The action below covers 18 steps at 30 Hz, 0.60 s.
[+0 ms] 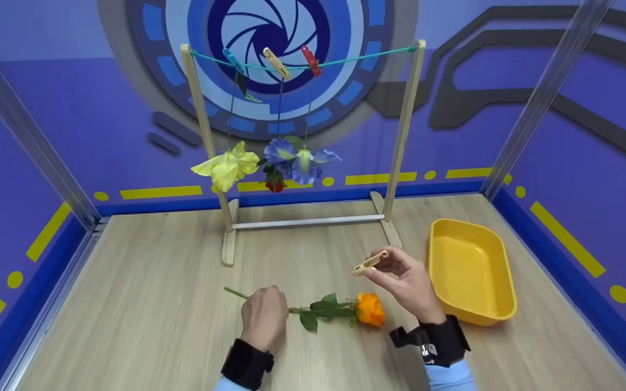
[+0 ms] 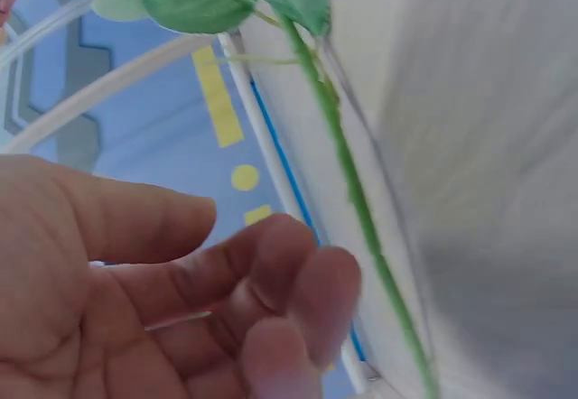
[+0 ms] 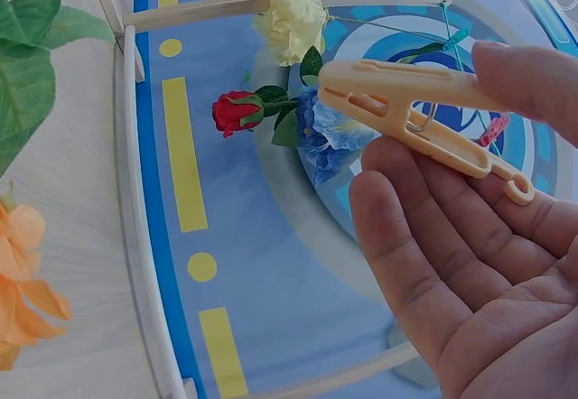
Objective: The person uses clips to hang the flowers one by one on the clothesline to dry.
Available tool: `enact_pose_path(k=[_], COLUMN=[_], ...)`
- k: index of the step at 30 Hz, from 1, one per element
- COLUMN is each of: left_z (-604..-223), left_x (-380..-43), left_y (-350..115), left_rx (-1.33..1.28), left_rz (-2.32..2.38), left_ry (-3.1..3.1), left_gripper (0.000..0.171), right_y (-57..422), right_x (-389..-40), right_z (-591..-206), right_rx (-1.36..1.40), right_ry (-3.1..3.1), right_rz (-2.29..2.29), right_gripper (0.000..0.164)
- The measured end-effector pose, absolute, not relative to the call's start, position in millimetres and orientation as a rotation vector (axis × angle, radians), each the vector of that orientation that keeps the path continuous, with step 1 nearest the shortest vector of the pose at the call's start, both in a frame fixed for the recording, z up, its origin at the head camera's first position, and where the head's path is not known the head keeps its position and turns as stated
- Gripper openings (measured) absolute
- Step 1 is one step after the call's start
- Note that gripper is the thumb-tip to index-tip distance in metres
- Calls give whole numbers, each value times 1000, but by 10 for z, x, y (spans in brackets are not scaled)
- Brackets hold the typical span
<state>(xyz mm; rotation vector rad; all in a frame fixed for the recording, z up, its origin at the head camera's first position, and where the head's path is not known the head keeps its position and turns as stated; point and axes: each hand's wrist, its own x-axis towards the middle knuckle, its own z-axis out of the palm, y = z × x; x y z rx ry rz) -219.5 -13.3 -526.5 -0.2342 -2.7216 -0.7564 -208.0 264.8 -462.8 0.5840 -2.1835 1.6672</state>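
Observation:
My right hand (image 1: 408, 279) holds a beige clothespin (image 1: 370, 263) between thumb and fingers, above the table. On the tabletop lies an orange rose (image 1: 370, 309) with green leaves, its stem (image 1: 235, 293) pointing left. Over that stem hovers my left hand (image 1: 265, 315); in the left wrist view its fingers (image 2: 323, 295) are loosely bent, nothing between them, and the green stem (image 2: 357, 196) passes beyond them. The right wrist view shows the clothespin (image 3: 406, 115) close up, its jaws pointing left, with the orange petals (image 3: 27, 282) at the left edge.
A wooden frame (image 1: 404, 130) with a teal string (image 1: 364, 55) stands at the back. Blue, beige (image 1: 276, 63) and red (image 1: 311, 61) clothespins sit on the string; yellow (image 1: 227, 165), blue-violet (image 1: 303, 163) and red (image 1: 274, 184) flowers hang below. A yellow tub (image 1: 473, 315) stands at right.

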Motion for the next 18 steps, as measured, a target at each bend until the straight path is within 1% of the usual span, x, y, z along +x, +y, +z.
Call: enact_pose_path(k=[3, 8, 14, 18], left_z=[-5307, -5367, -5375, -5358], left_x=[-2242, -2323, -2367, -2404], left_y=[-132, -123, -107, -98], left_rx=[-145, -50, -22, -38], left_rz=[-765, -705, -649, -585], left_ry=[-2800, -2895, -2969, -3037], left_gripper=[47, 47, 53, 53], right_y=[2647, 2649, 2657, 2659], right_x=[-2077, -2080, -2080, -2079], right_z=[-4623, -4615, -4611, -4607], right_rx=[583, 590, 586, 584], right_ry=[-2180, -2168, -2170, -2172], right_rz=[1670, 1666, 1672, 1676], right_gripper=[26, 25, 24, 24])
